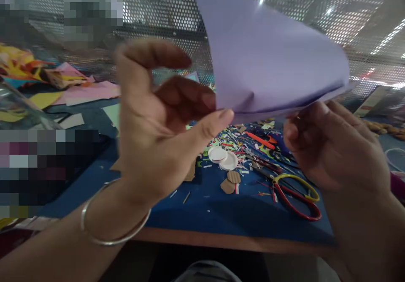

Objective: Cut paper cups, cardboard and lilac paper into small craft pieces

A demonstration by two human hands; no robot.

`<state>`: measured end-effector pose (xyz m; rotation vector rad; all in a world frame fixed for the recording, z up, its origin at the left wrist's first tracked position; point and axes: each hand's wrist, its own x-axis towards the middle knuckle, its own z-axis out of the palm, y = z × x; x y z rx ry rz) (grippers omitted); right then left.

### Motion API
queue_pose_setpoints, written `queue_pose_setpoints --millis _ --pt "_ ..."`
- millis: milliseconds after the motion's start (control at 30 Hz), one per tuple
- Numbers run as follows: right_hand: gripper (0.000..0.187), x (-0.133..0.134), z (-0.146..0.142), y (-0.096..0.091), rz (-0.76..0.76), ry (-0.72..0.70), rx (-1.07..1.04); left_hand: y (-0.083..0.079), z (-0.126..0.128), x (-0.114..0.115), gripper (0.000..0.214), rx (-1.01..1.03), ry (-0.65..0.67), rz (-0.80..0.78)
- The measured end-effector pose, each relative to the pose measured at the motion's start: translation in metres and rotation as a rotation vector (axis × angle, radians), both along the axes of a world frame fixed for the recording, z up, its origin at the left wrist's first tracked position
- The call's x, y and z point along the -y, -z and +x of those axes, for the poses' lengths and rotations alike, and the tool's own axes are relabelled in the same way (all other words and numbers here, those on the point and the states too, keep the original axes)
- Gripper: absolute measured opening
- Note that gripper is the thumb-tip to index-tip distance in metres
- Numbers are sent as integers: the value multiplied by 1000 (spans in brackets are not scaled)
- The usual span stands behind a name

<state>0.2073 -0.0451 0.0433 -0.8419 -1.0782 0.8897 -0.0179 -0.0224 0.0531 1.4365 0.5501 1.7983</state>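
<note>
a folded lilac paper sheet (268, 54) is held up in the air above the table, filling the upper middle of the view; its top runs out of frame. below it lies the blue mat (215, 212) on the table, partly hidden by both forearms. the left hand (158, 138) pinches the sheet's lower left corner between thumb and middle fingers, with the forefinger curled up clear of it. the right hand (335, 147) sits under the sheet's lower right edge, fingers curled close together; the thumb is hidden, so its grip cannot be told. one silver bangle (110, 231) circles the left wrist. on the mat lie one pair of red-and-yellow scissors (295, 193), two white round caps (223, 158) touching each other, two brown card pieces (230, 182), and paper scraps (234, 136) too many and too blurred to count.
</note>
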Motion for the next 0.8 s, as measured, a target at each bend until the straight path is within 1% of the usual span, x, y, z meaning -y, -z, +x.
queue_pose_setpoints --millis 33,67,100,167,267,333,433,533,600,667,767,800 --pt "17 -3 0 -2 -3 -9 9 6 6 0 51 -17 109 -70" --pt "17 -6 0 -3 -20 -12 20 14 10 1 46 -55 237 -168" --pt "16 -9 -1 -3 -43 -21 33 22 14 0 45 -109 342 -278" --pt "13 -15 -1 0 -99 -56 86 38 17 -1 38 -182 466 -445" --pt "6 -27 0 10 -171 -141 197 57 19 -5 27 -232 575 -704" --pt "9 -34 2 19 -209 -171 251 66 22 -7 30 -246 598 -797" --pt "13 -42 5 28 -268 -188 321 74 29 -8 37 -283 602 -812" --pt "18 -44 9 31 -275 -178 394 77 33 -9 45 -320 526 -817" --pt "24 -42 12 28 -262 -142 525 76 32 -12 45 -305 457 -824" --pt "29 -37 18 23 -246 -89 707 75 28 -16 39 -249 426 -831" --pt "31 -24 36 17 -213 11 922 71 22 -23 29 -122 398 -828" --pt "31 -20 45 17 -224 41 1000 70 20 -25 27 -89 388 -824"
